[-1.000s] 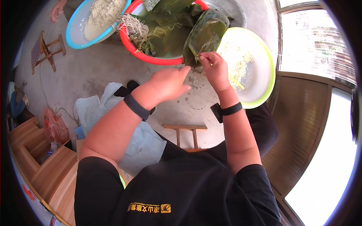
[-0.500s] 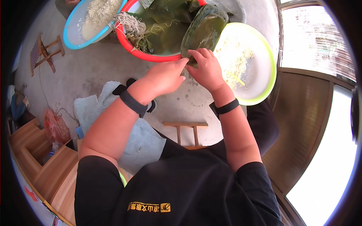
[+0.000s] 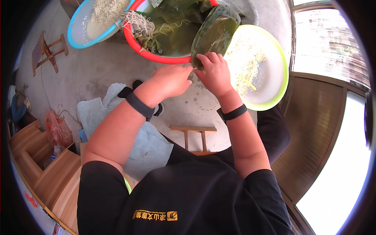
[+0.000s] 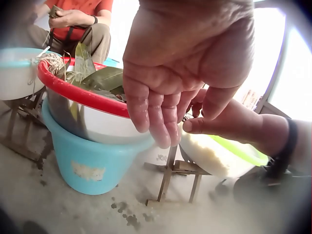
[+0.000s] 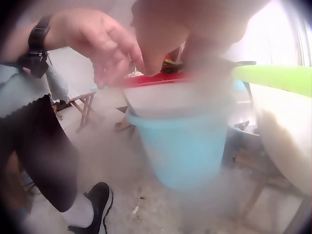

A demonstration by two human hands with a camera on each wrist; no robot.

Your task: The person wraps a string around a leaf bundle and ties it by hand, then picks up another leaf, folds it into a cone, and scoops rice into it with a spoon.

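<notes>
My right hand (image 3: 213,73) pinches the lower end of a long green leaf (image 3: 215,29), which stands up over the red basin (image 3: 156,58) and the green-rimmed basin (image 3: 274,90). My left hand (image 3: 172,80) is beside it with relaxed fingers, their tips close to the leaf's base. In the left wrist view the left hand (image 4: 180,73) hangs with loose fingers and holds nothing, and the right hand (image 4: 229,122) is just behind it. The right wrist view is fogged; it shows the left hand (image 5: 97,39) over a light blue bucket (image 5: 185,146).
The red basin holds wet leaves and a bundle of pale string (image 3: 137,23); it sits on the blue bucket (image 4: 92,156). A blue-rimmed basin (image 3: 74,39) of rice is at the left. A low wooden stool (image 3: 194,135) is under me. Another person (image 4: 73,19) sits opposite.
My left hand has moved right to meet the right hand at the leaf's base. The right hand has closed more tightly round the leaf's lower end.
</notes>
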